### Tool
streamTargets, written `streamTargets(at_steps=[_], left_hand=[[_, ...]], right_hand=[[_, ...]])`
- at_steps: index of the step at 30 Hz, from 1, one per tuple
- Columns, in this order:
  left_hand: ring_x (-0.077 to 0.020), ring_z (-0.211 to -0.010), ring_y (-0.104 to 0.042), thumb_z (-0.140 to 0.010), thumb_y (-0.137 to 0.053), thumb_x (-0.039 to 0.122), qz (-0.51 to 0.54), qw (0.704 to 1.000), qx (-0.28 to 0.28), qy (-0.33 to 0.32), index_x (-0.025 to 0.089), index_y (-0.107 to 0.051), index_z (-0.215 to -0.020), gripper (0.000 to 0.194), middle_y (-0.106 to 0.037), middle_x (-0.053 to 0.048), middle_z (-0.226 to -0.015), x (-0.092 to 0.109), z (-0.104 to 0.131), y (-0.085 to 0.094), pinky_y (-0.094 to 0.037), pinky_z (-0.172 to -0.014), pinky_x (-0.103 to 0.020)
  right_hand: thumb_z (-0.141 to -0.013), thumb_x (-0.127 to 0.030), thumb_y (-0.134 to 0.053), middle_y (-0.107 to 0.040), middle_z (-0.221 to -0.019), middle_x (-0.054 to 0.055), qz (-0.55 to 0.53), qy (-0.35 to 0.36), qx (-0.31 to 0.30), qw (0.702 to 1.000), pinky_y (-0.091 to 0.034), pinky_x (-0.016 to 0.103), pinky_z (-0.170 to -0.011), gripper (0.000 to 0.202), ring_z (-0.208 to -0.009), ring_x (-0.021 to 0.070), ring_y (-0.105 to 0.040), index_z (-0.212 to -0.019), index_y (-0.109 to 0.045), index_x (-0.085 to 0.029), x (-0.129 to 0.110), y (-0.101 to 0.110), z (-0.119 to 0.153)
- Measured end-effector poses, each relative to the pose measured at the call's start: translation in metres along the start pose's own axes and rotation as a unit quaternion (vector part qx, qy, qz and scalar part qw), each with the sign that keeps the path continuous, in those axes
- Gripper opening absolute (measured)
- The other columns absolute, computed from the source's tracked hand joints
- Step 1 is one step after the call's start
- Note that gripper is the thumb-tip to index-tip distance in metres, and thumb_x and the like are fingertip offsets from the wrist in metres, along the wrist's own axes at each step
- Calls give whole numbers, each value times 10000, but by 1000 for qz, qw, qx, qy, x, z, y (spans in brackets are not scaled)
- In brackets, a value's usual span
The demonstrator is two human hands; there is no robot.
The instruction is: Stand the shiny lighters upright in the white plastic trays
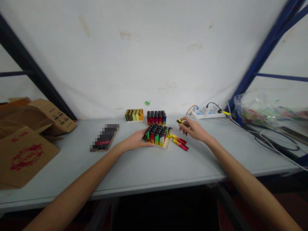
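My left hand curls round the left side of a pale slotted tray, thumb at its front. Upright lighters in several colours with black tops fill most of the tray; bare slots show along its right side. Between the fingertips of my right hand is a shiny gold lighter, raised to the right of the tray. Below that hand, loose red-and-yellow lighters lie flat on the table, close to the tray's right edge.
Behind stand another block of lighters and a yellow-green set. A phone lies left, near cardboard boxes. A power strip with cables, a clear plastic bag and blue shelf posts are on the right.
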State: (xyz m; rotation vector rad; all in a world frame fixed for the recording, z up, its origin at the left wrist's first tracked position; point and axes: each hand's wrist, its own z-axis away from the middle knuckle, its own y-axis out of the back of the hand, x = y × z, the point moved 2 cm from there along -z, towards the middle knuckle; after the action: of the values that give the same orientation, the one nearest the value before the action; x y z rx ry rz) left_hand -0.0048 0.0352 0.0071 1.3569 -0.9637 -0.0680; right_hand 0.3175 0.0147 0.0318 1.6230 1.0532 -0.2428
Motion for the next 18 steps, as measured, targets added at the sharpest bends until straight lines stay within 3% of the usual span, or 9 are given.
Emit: streamTargets(at_steps=[3,5,7,10,14,18], left_hand=[[-327,-1127,-680,-749,-748,684,-1,1000,0,-2,182,-632,-1274,735,-722,-92,-1279,0,0,0,-528,-1003,-400],[-338,-1140,-676,-744,-749,691,-6,1000,-1,2,180,-636,-1262,736,-718,-100,-1285,1,0,0,-527,-1011,-412],[-342,-1156,-669,-743,-747,696,-11,1000,-1,2,184,-637,-1258,734,-711,-104,-1297,1,0,1,-521,-1026,-423],[-338,-1175,-660,-751,-742,694,-9,1000,1,-6,191,-631,-1268,729,-702,-105,-1314,2,1,1,-518,-1040,-434],[-335,-1211,-643,-754,-747,687,-5,1000,5,-13,183,-628,-1282,740,-676,-117,-1359,1,0,0,-490,-1084,-438],[-340,-1227,-636,-750,-746,701,-7,1000,5,-21,179,-628,-1286,757,-672,-123,-1363,-2,-1,-1,-477,-1104,-442]], right_hand=[[-1025,-518,-472,-684,-714,18,48,17,31,998,-455,284,-597,409,-567,162,-585,-1200,-628,-183,-8,1,-1],[-1026,-532,-469,-711,-762,49,73,32,65,995,-460,304,-666,438,-667,189,-629,-1172,-687,-181,-11,2,-1],[-1005,-554,-509,-741,-865,77,65,31,101,992,-467,317,-707,450,-747,210,-655,-1182,-697,-185,-11,3,-1],[-915,-610,-636,-736,-867,65,16,9,139,990,-459,306,-652,475,-689,193,-620,-1143,-680,-197,-7,3,-2],[-831,-664,-702,-701,-810,60,-63,-16,117,991,-441,283,-560,490,-636,168,-559,-927,-667,-186,-3,2,-4],[-909,-667,-597,-616,-759,47,-38,-11,96,995,-461,292,-585,495,-684,176,-557,-822,-624,-180,-6,-1,-4]])
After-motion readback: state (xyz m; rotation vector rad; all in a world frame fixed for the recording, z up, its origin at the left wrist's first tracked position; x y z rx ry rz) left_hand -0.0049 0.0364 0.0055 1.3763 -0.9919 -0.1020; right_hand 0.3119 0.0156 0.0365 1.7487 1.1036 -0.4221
